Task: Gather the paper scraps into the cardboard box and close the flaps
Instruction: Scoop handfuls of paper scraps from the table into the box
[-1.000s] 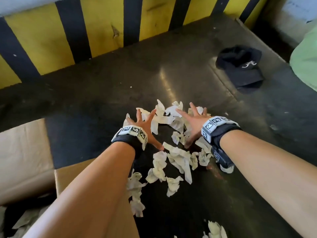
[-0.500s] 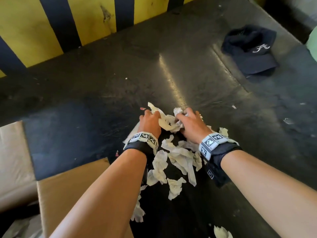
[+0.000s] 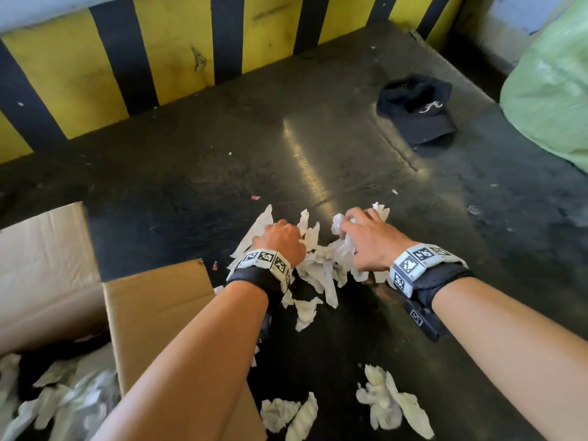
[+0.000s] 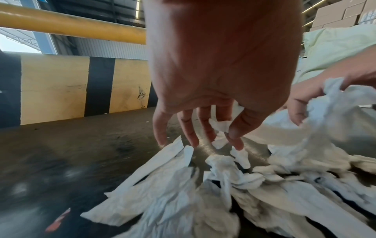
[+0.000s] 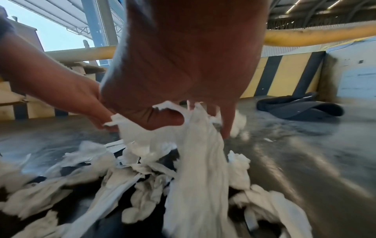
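1. My right hand (image 3: 370, 241) has its grip clamped on a bunch of paper scraps (image 3: 321, 268): the right wrist view shows my thumb (image 5: 160, 117) curled over a long white strip that hangs down from my fingers.
2. My left hand (image 3: 281, 241) looks like a fist from the head view, knuckles up on the pile. The left wrist view shows otherwise: the fingers (image 4: 188, 128) hang down, loosely curved and spread apart, their tips touching the top scraps, while one small scrap sits between thumb and forefinger. I cannot tell whether that scrap is pinched.
3. The main heap of scraps lies on the dark floor (image 3: 191, 186) between and under both hands; more loose pieces lie nearer to me at the lower right.
4. Only the head view shows the cardboard box (image 3: 152, 313), at my left with its flaps spread wide and white scraps already inside.
5. The head and right wrist views show a black cap (image 3: 420, 113) lying on the floor, well apart from the pile.
6. The left wrist view alone shows a small red scrap (image 4: 59, 219) on the floor just beside the heap.
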`<state>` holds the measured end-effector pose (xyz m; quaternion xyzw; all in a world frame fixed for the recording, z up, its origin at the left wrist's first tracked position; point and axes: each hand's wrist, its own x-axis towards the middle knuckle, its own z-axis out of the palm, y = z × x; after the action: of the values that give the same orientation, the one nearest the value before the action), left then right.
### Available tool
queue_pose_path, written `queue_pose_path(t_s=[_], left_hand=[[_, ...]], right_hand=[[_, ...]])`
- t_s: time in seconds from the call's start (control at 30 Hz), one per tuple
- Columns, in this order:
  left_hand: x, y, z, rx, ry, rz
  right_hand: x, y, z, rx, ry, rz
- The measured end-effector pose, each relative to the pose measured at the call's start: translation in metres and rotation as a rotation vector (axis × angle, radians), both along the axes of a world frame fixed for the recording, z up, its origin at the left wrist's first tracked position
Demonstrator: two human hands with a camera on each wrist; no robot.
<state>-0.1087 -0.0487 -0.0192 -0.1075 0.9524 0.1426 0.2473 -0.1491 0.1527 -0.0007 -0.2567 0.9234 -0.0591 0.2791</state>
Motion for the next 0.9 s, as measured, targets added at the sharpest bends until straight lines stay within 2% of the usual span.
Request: queue_pose_path(t_s=[0.13,0.27,0.33,0.4,0.5,0.63,0.77,0.9], left_hand=[[0.016,0.013,0.007,-0.060,-0.053,-0.007],[0.028,0.018,0.016,-0.061,0.071,0.066],[0.032,0.020,0.018,-0.053,0.114,0.103],[0.036,0.021,0.015,-0.037,0.105,0.124],[0.041,0.025,0.000,0.001,-0.028,0.094],[0.041,0.029,-0.023,0.050,-0.135,0.042],[0.034,0.034,-0.041,0.068,-0.141,0.013],[0.027,0.037,-0.053,0.089,-0.115,-0.012]], right_hand=[[0.016,0.023,0.007,-0.034,-0.040,-0.033],[0.020,0.044,0.008,-0.223,0.129,-0.236],[0.024,0.054,0.002,-0.216,0.118,-0.305],[0.029,0.060,-0.008,-0.099,0.005,-0.279],[0.033,0.060,-0.021,-0.008,-0.104,-0.208],[0.027,0.046,-0.030,-0.028,-0.160,-0.136],[0.019,0.030,-0.045,-0.060,-0.155,-0.125],[0.019,0.015,-0.065,-0.007,-0.135,-0.101]])
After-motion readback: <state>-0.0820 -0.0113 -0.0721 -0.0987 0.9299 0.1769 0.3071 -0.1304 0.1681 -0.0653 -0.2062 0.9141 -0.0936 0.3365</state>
